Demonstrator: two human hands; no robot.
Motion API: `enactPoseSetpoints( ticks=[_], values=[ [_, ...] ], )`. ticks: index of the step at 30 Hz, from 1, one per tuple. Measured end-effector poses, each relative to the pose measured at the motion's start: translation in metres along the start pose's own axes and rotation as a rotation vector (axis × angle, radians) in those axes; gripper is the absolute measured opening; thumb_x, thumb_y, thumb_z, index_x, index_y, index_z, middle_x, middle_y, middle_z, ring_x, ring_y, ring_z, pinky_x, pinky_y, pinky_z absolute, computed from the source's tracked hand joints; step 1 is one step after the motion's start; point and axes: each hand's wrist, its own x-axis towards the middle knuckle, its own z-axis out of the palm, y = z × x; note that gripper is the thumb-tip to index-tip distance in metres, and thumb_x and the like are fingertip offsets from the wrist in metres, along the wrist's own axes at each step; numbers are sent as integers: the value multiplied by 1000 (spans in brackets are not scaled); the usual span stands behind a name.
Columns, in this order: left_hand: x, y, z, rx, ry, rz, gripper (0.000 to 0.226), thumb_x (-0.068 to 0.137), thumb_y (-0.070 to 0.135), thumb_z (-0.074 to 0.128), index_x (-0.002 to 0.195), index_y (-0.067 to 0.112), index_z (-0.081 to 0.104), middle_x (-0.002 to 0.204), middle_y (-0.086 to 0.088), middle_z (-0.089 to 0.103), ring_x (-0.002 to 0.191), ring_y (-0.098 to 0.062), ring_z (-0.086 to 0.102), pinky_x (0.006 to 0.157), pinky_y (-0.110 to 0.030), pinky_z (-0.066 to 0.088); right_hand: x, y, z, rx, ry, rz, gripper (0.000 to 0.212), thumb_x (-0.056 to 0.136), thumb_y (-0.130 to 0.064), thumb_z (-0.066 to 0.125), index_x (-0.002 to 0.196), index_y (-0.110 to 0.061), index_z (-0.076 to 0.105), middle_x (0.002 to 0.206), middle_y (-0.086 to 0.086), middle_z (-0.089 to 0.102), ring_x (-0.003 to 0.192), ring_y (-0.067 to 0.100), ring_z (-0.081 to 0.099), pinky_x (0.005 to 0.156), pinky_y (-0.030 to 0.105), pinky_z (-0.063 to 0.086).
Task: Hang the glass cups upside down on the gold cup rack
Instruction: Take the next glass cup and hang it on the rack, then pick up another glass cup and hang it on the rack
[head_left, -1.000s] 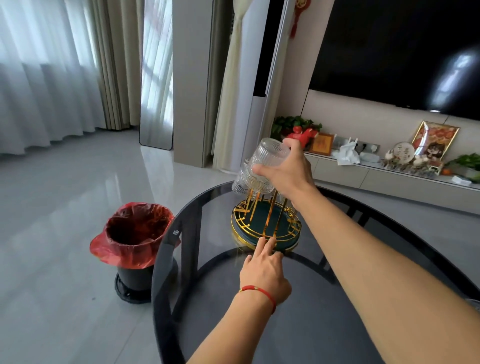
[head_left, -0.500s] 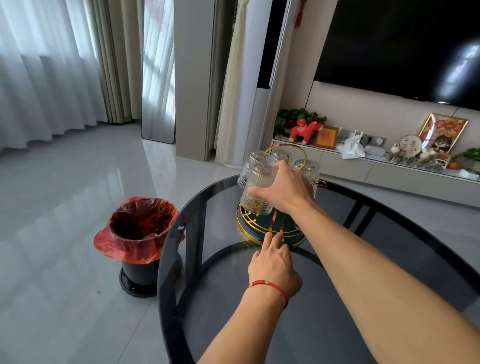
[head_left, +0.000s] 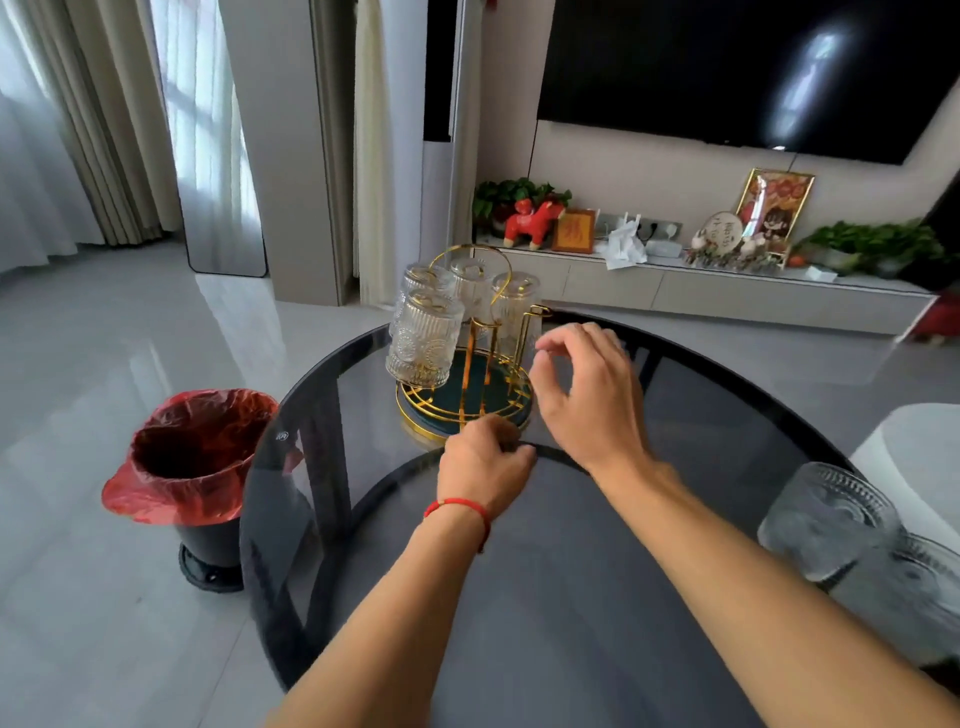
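Observation:
The gold cup rack (head_left: 467, 410) with a dark green base stands at the far side of the round glass table (head_left: 571, 597). Several ribbed glass cups hang on it upside down; the nearest one (head_left: 425, 340) sits on the front-left prong. My left hand (head_left: 485, 460), with a red string at the wrist, has its fingers curled on the rack's front rim. My right hand (head_left: 587, 395) hovers just right of the rack, fingers spread and empty. Two more glass cups (head_left: 826, 519) stand blurred at the table's right edge.
A black bin with a red bag (head_left: 192, 457) stands on the floor left of the table. A white seat (head_left: 914, 452) is at the right. Behind the rack runs a low TV console (head_left: 727, 291) with ornaments.
My right hand lowered the cup it held onto the front-left prong, let go and drew back to the right. My left hand's fingers went from stretched to curled at the rim.

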Motion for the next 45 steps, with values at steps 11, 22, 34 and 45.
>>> enactPoseSetpoints(
  ticks=[11, 22, 34, 45],
  values=[
    [-29, 31, 47, -274, -292, 44, 18, 91, 14, 65, 106, 20, 71, 95, -6, 80, 90, -24, 76, 86, -43, 64, -82, 115, -155, -728, -453, 444, 50, 91, -47, 60, 131, -17, 62, 130, 10, 65, 124, 34, 53, 106, 50, 38],
    [-44, 29, 60, -333, -379, 34, 25, 96, 9, 60, 113, 26, 66, 95, -3, 81, 91, -19, 76, 78, -31, 65, -85, 131, -168, -837, -565, 496, 74, 87, -66, 57, 144, -21, 45, 121, 15, 63, 111, 36, 63, 92, 47, 43],
    [-51, 45, 62, -910, -619, -358, 44, 94, 48, 64, 123, 16, 68, 117, -23, 75, 107, -41, 74, 80, -41, 65, -94, 81, -135, 673, -246, 842, 60, 71, -50, 80, 125, -29, 64, 122, 13, 67, 106, 23, 73, 82, 48, 64],
    [-40, 35, 44, -559, -263, 18, 83, 66, 47, 88, 139, 32, 50, 108, -3, 70, 88, -6, 74, 73, -23, 62, -92, 58, -85, 461, -606, 597, 78, 67, -55, 88, 134, -40, 51, 125, -20, 67, 111, -6, 63, 92, 26, 53]
  ],
)
